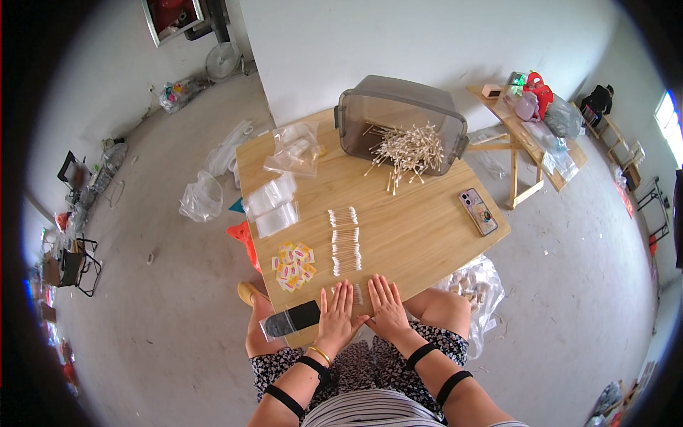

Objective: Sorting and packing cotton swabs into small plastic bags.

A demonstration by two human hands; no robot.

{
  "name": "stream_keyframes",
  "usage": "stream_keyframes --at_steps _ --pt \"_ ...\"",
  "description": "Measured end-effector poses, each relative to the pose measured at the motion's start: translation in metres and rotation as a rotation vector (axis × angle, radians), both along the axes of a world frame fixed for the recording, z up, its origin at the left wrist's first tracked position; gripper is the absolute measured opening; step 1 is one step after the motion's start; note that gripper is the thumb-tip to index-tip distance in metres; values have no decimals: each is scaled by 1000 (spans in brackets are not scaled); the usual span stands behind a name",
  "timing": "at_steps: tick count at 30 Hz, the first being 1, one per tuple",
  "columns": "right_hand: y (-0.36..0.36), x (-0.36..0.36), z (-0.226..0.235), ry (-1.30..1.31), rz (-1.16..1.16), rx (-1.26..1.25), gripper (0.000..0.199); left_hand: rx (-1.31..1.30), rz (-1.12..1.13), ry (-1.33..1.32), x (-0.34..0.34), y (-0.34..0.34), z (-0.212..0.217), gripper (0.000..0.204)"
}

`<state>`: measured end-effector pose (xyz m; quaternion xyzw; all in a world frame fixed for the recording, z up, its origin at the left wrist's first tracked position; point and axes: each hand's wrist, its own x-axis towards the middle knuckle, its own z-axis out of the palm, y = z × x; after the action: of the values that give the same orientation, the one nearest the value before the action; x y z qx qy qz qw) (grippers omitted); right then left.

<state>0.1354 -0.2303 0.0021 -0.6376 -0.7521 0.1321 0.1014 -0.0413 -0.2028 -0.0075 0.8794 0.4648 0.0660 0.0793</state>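
Observation:
Both hands lie at the near edge of the wooden table, fingers stretched out and pointing away from me. My left hand and my right hand flank a small group of cotton swabs, partly hidden by the fingers; their thumbs nearly meet. Beyond the fingertips, more swabs are laid side by side in a column, with a longer group and a shorter group farther off. A grey translucent bin rests tipped on its side at the back, loose swabs spilling from its mouth.
Left of the column are small yellow-and-white printed slips, stacked clear bags and a filled clear bag. A black item in a clear sleeve lies by my left hand. A phone sits near the right edge. A side table stands beyond.

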Motion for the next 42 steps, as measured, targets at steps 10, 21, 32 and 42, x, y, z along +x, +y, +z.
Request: stream_keyframes --at_steps 10,21,32,42 --pt "0 0 -8 13 -9 67 89 -14 40 -16 5 11 1 91" --pt "5 -15 -8 -40 44 56 86 -29 10 3 -3 11 4 91" --pt "17 -40 -11 7 19 61 87 -41 167 -85 -26 12 -4 93" --pt "18 -44 -8 -105 24 18 89 -47 155 -56 -28 13 -7 94"
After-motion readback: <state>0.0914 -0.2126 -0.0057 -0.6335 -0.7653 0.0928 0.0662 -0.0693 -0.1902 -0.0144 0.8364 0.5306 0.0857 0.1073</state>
